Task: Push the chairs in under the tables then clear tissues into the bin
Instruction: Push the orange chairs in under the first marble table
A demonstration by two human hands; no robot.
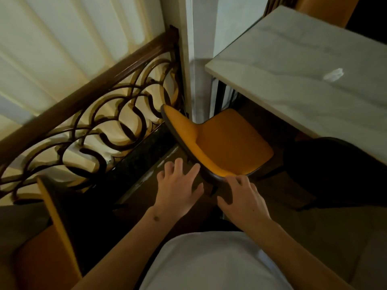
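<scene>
An orange chair (228, 141) with a dark shell back stands in front of me, its seat partly under a white marble table (293, 80). My right hand (244, 197) rests on the rim of the chair's back, fingers curled over the edge. My left hand (178, 189) hovers just left of the backrest with fingers spread, holding nothing; I cannot tell if it touches the chair. A crumpled white tissue (334, 74) lies on the tabletop at the right.
A dark wooden railing (88, 114) with curled metalwork runs along the left. A white pillar (194, 59) stands behind the chair. Another orange chair (48, 248) sits at the lower left, and a dark chair back (326, 164) stands at the right under the table edge.
</scene>
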